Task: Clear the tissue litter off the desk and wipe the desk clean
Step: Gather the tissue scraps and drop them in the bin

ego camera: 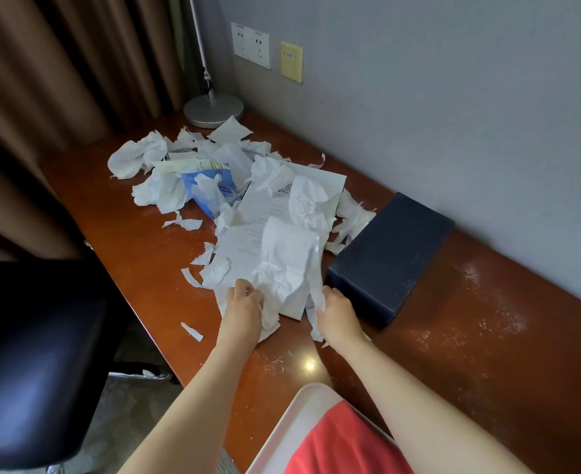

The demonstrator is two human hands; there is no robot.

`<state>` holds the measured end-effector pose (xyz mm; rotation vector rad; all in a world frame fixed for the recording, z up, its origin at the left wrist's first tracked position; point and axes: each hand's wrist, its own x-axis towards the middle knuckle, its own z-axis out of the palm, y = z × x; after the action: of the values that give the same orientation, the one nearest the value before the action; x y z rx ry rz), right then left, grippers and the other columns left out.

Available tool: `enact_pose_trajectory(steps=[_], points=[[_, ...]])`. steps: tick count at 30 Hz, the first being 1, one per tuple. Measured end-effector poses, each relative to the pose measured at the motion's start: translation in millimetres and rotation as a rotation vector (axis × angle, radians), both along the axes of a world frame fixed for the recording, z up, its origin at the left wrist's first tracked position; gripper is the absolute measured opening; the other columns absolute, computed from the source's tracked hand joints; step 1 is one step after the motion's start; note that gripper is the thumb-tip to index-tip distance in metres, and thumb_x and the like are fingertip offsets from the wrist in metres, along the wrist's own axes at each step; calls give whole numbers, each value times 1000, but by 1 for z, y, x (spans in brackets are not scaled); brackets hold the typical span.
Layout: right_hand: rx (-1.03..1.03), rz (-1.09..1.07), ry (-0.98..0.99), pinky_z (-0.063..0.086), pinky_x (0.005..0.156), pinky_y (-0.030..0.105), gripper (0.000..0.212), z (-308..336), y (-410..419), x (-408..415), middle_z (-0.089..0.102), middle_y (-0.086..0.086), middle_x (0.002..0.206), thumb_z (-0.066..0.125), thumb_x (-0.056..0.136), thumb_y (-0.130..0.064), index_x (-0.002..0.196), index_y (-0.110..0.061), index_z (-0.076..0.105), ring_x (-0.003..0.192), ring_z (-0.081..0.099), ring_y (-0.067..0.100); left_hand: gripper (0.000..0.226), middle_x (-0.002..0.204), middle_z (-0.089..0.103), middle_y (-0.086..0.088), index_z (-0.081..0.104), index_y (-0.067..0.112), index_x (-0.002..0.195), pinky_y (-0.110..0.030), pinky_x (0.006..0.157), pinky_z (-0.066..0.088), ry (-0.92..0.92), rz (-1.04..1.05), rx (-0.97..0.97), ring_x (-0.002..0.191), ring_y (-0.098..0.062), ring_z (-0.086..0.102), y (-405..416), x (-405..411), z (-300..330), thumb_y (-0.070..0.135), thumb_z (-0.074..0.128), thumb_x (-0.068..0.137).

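Observation:
Crumpled white tissues (282,261) and torn scraps lie heaped across the brown wooden desk (128,241), partly on a printed white sheet of paper (258,220). A blue tissue pack (210,186) sits in the pile further back. My left hand (244,302) grips the near edge of the crumpled tissue heap. My right hand (337,309) pinches a thin torn strip of tissue (316,302) beside it. White specks dust the desk surface at the right (480,302).
A dark blue box (388,254) lies just right of my right hand, against the grey wall. A lamp base (213,109) stands at the far corner by brown curtains. A black chair (32,354) is at the left. A white tray edge with red cloth (316,436) is near me.

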<state>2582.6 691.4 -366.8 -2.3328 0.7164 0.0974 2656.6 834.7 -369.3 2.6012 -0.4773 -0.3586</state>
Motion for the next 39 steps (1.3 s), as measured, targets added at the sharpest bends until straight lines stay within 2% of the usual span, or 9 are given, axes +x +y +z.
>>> enact_pose_trajectory(steps=[9, 16, 21, 24, 26, 29, 32, 35, 39], points=[[275, -199, -70, 48, 83, 31, 34, 16, 5, -12, 55, 9, 120, 48, 95, -7, 128, -12, 44, 111, 56, 25, 30, 108, 44, -2, 57, 4, 93, -15, 49, 30, 16, -22, -113, 66, -16, 45, -15, -7, 12, -16, 38, 81], [781, -486, -62, 42, 82, 33, 14, 43, 13, -11, 50, -5, 82, 53, 93, -12, 105, -17, 51, 87, 51, 17, 32, 106, 45, -1, 57, 5, 91, -20, 56, 37, 69, 2, -275, 72, -17, 43, -32, -23, 35, -18, 37, 80], [899, -565, -44, 42, 68, 25, 10, 53, 17, -2, 58, 3, 84, 54, 91, -22, 95, -13, 58, 77, 55, 15, 20, 103, 43, -2, 58, 4, 102, -19, 57, 33, 115, 2, -321, 84, -19, 42, -42, -34, 50, -5, 51, 85], [1002, -578, -97, 48, 88, 33, 27, 57, 19, -2, 63, 9, 107, 53, 92, -32, 111, -13, 61, 100, 59, 22, 31, 114, 48, -7, 56, 7, 115, -17, 63, 34, 123, -12, -315, 88, -18, 45, -46, -37, 54, -6, 51, 87], [1070, -566, -148, 47, 86, 33, 38, 61, 19, -5, 60, 8, 116, 53, 93, -40, 122, -16, 54, 107, 57, 22, 41, 123, 49, -9, 53, 7, 125, -21, 74, 35, 114, -34, -280, 101, -23, 50, -50, -40, 57, -8, 52, 87], [1019, -502, -204, 46, 68, 26, 47, 66, 19, -6, 57, 13, 125, 52, 95, -36, 131, -8, 45, 114, 56, 31, 30, 121, 54, -11, 53, 6, 121, -24, 77, 42, 127, -37, -260, 104, -25, 55, -56, -46, 58, 4, 54, 91], [984, -547, -204, 49, 63, 25, 39, 71, 20, -7, 65, 4, 105, 59, 91, -35, 124, -14, 52, 91, 63, 20, 27, 116, 59, -10, 54, 5, 119, -24, 75, 44, 152, -37, -228, 102, -25, 58, -57, -48, 61, 8, 52, 92], [984, -586, -228, 52, 68, 29, 25, 70, 18, -8, 63, 2, 91, 56, 94, -27, 116, -16, 52, 78, 63, 17, 26, 103, 59, -7, 58, 7, 113, -27, 73, 47, 194, -74, -244, 94, -24, 57, -56, -50, 66, 3, 50, 89], [948, -645, -273, 52, 80, 37, 30, 69, 14, -6, 62, 9, 106, 51, 95, -21, 124, -16, 46, 93, 62, 25, 36, 105, 57, -1, 56, 11, 117, -20, 73, 41, 285, 22, -401, 93, -14, 52, -56, -54, 73, -5, 49, 86]])
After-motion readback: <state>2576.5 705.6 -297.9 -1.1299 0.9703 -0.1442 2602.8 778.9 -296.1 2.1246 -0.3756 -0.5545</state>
